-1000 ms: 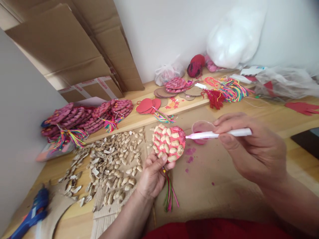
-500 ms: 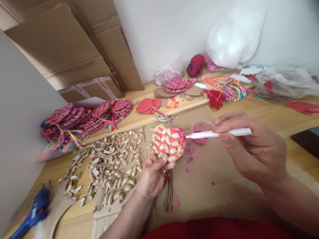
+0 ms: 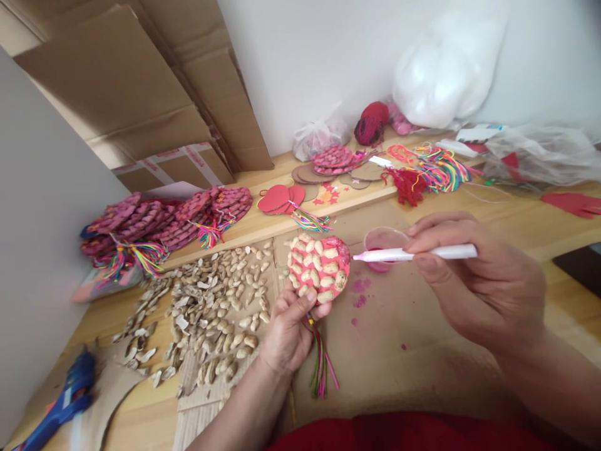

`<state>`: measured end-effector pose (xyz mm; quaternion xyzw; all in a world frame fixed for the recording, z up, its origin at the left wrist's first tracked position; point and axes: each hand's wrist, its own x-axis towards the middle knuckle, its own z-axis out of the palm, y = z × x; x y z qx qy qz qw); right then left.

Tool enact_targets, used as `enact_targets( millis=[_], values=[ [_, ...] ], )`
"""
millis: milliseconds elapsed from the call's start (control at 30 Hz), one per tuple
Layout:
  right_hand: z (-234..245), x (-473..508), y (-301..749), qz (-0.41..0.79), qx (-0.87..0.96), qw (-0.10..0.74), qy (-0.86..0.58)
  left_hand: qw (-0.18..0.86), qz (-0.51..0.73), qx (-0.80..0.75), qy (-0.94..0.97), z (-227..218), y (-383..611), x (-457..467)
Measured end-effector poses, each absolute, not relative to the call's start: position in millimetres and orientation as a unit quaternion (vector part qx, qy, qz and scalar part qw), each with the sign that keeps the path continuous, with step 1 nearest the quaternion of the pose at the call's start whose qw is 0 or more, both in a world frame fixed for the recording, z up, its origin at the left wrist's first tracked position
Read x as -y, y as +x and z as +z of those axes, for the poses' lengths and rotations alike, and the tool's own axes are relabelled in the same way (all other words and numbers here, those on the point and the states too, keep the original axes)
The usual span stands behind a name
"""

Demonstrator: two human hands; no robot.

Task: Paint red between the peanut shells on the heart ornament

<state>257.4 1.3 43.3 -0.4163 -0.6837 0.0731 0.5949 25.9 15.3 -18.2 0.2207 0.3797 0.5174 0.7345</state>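
Observation:
My left hand (image 3: 291, 332) is closed on the lower edge of a red disc (image 3: 317, 264) covered in rows of peanut shells, its thumb on the front. Two shells at the disc's upper right are coloured pink; the others are pale. A green and pink tassel (image 3: 323, 369) hangs below it. In my right hand (image 3: 483, 282) is a white paintbrush (image 3: 422, 253), gripped between thumb and fingers. Its pinkish tip points left, a small gap from the disc's right edge. Behind the brush stands a clear cup (image 3: 382, 238) with pink paint, partly hidden by it.
Peanut shells (image 3: 220, 307) lie heaped on cardboard at left, with a blue glue gun (image 3: 70, 394) nearer me. Finished pink discs (image 3: 126, 219) with tassels are piled behind. Red discs (image 3: 276, 199), coloured cords (image 3: 446, 168) and plastic bags (image 3: 539, 153) line the back. Pink paint spots mark the cardboard.
The brush tip has drawn back slightly to the right, from touching the disc's edge to just off it. My left hand still holds the disc in nearly the same place.

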Motion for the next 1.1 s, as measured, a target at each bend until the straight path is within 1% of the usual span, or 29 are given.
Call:
enact_targets(
  millis=[200,400,567,700,833,967,1100],
  values=[
    [42,-1,258,0.081,0.691,0.587,-0.415,0.733,0.519,-0.381,0.222,-18,26,-16],
    [42,-1,259,0.055,0.689,0.583,-0.428,0.732,0.520,-0.378,0.229,-20,26,-16],
    [41,-2,260,0.060,0.698,0.577,-0.420,0.726,0.517,-0.386,0.240,-20,27,-15],
    [40,-2,261,0.026,0.691,0.571,-0.442,0.709,0.518,-0.396,0.269,-20,28,-14],
    [41,-2,261,0.022,0.682,0.583,-0.441,0.650,0.553,-0.394,0.341,-18,31,-11],
    [41,-1,259,0.017,0.709,0.548,-0.443,0.549,0.592,-0.398,0.435,-15,33,-6],
    [41,0,259,0.000,0.723,0.530,-0.444,0.467,0.586,-0.422,0.510,-16,32,-2]
  ],
)
